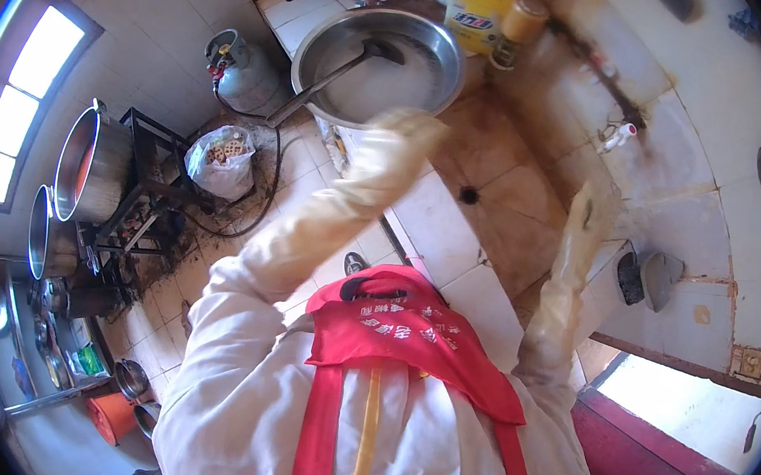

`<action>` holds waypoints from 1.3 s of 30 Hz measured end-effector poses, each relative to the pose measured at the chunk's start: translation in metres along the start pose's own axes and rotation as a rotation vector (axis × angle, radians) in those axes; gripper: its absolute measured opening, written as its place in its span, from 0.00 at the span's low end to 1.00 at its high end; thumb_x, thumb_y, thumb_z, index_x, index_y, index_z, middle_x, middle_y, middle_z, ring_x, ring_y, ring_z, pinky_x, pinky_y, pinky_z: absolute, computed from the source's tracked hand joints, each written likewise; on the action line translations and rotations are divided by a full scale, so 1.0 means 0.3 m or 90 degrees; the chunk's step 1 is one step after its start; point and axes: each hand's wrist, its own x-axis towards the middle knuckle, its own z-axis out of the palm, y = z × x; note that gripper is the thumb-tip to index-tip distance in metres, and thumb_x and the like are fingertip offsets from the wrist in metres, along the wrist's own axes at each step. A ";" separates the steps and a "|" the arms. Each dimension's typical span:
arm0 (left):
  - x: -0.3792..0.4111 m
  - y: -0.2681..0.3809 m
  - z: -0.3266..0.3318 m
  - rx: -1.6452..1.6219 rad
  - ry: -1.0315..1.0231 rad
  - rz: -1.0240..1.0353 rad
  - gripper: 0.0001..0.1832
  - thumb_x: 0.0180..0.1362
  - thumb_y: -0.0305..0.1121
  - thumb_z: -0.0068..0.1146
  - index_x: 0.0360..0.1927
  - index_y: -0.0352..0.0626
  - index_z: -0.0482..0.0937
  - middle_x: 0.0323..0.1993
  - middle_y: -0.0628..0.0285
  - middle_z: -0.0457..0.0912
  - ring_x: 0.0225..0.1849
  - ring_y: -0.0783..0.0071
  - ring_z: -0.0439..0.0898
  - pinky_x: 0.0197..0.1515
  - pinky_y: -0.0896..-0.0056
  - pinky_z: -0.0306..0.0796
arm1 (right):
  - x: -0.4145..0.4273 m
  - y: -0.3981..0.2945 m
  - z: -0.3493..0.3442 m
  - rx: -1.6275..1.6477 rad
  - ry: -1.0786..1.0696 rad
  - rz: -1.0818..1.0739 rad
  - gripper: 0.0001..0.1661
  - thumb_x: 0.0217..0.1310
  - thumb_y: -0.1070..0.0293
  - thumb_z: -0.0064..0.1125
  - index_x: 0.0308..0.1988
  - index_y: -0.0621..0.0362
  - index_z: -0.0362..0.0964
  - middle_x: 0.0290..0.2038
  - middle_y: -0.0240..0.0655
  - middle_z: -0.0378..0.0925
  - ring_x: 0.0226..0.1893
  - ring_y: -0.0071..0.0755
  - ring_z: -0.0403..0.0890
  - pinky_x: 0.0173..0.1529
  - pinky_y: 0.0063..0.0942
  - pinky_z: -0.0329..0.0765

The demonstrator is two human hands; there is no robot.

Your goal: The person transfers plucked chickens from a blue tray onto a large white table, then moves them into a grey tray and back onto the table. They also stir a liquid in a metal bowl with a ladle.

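Long yellowish rubber gloves cover both my hands. My left hand (410,129), blurred, is at the near rim of a large metal basin (302,89); I cannot tell whether it touches the rim. Cloudy liquid fills much of the basin. A long-handled ladle or spatula (341,77) rests across it, its dark head over the liquid and its handle past the left rim. My right hand (593,202) is over the right side of a stained tiled sink (498,159), near the wall, with nothing plainly in it. Its fingers are blurred. A round drain hole (469,195) shows between my arms.
A yellow jug (472,13) and a jar (523,21) stand behind the basin. The tap (618,137) juts from the wall. To the left are a gas cylinder (248,74) with a hose, a filled plastic bag (222,167) and large pots (95,165) on a black metal stand.
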 end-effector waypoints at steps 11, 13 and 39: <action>-0.201 -0.482 -0.263 0.464 -0.322 -0.277 0.30 0.66 0.28 0.53 0.72 0.61 0.73 0.44 0.57 0.83 0.43 0.53 0.88 0.45 0.52 0.83 | -0.494 0.219 0.139 -0.082 -0.175 0.119 0.23 0.75 0.60 0.56 0.62 0.60 0.78 0.58 0.53 0.82 0.59 0.53 0.82 0.64 0.41 0.76; -0.181 -0.507 -0.236 0.503 -0.339 -0.261 0.31 0.68 0.28 0.51 0.74 0.65 0.71 0.36 0.59 0.83 0.36 0.54 0.89 0.41 0.53 0.84 | -0.490 0.190 0.138 -0.107 -0.162 0.121 0.22 0.75 0.61 0.55 0.60 0.60 0.79 0.55 0.54 0.83 0.56 0.55 0.83 0.62 0.42 0.78; -0.016 -0.514 -0.598 -0.288 -0.410 -0.684 0.18 0.68 0.31 0.57 0.58 0.39 0.86 0.28 0.65 0.81 0.22 0.79 0.75 0.22 0.74 0.63 | -0.500 0.205 0.164 -0.211 -0.133 0.032 0.18 0.75 0.60 0.55 0.52 0.59 0.83 0.41 0.56 0.86 0.42 0.61 0.86 0.47 0.49 0.81</action>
